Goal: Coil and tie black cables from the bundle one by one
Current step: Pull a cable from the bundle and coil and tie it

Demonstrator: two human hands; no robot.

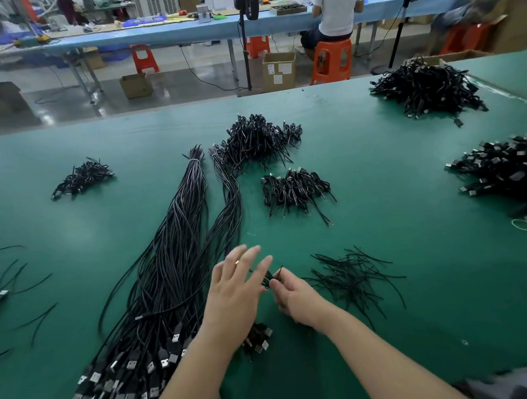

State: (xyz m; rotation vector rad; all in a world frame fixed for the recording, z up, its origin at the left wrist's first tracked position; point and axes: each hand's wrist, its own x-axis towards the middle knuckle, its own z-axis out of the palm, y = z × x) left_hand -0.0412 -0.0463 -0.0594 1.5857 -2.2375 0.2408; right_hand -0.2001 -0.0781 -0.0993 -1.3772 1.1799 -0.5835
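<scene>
A long bundle of straight black USB cables (177, 257) lies on the green table (414, 313), plugs fanned out near the front edge. My left hand (236, 296) hovers just right of the bundle with fingers spread and straight. My right hand (293, 297) pinches a thin black tie wire (273, 274) at a small coiled cable (266, 280) between both hands; my left hand hides most of the coil. A small clump of coiled cable with plugs (257, 338) lies under my left forearm. Loose black tie wires (351, 277) are scattered to the right.
Piles of coiled, tied cables sit at the middle (259, 139), centre right (297, 189), far left (83, 179), back right (426, 89) and right edge (519, 169). Stray wires lie at the left (20, 283). A person sits beyond the table.
</scene>
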